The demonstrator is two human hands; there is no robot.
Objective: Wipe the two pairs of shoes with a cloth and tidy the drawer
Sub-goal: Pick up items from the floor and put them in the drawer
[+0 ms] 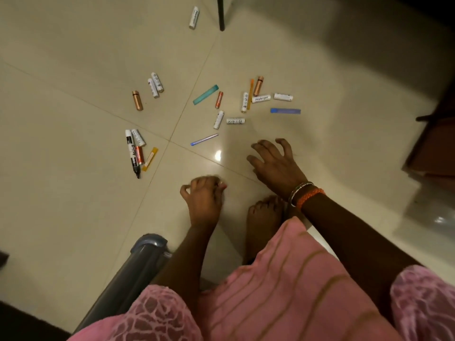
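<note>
Small items from the drawer lie scattered on the cream tiled floor [73, 193]: several white batteries [218, 119], copper-coloured batteries [137, 100], a black-and-white marker [131, 151], a teal cap [205, 94], a thin blue stick [204, 139] and a blue strip [285, 111]. My right hand [273, 161] is low over the floor just below the central cluster, its fingers spread and bent, holding nothing. My left hand [204, 198], blurred, has its fingers curled in. A small pinkish tip shows at its knuckles; whether it holds something is unclear. No shoes or cloth are in view.
A grey plastic container's rounded corner [147, 247] stands by my left forearm. A black furniture leg [220, 13] stands at the top with one white battery [194, 17] beside it. Dark wooden furniture [433, 143] lines the right edge. My bare foot [264, 217] is under my right wrist.
</note>
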